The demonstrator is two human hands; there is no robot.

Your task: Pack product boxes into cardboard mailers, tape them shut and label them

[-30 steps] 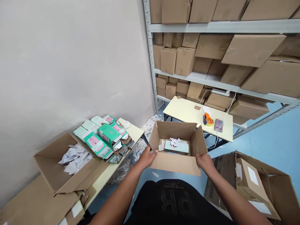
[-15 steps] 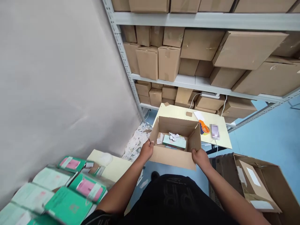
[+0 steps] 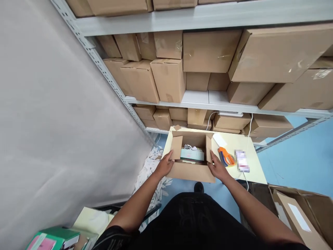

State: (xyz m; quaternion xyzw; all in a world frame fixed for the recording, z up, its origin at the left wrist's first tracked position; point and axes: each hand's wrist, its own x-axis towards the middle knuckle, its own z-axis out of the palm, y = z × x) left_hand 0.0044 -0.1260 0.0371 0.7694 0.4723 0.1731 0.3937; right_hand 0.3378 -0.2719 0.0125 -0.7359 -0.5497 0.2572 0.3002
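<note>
An open cardboard box (image 3: pixel 191 172) sits over the near edge of the pale yellow table (image 3: pixel 256 166), its front flap hanging toward me. My left hand (image 3: pixel 164 166) grips its left side, thumb on the inward-leaning left flap (image 3: pixel 177 147). At the opposite side, my right hand (image 3: pixel 217 166) is closed on the right flap (image 3: pixel 208 149). Inside the box lies a pale green carton (image 3: pixel 192 155) with crumpled paper (image 3: pixel 189 147) on top. An orange tape dispenser (image 3: pixel 225 156) rests on the table right of my right hand.
Shelves (image 3: pixel 166 21) packed with cardboard boxes rise behind the table. Paper scraps (image 3: pixel 148 173) cover the floor at left. Green boxes (image 3: pixel 52 238) stand at the lower left, and a large open carton (image 3: pixel 307 208) at the lower right. A white cable (image 3: pixel 246 182) hangs off the table.
The box has moved forward onto the table, with both hands still on it. Its side flaps now lean inward over the opening. My view has shifted closer to the shelves.
</note>
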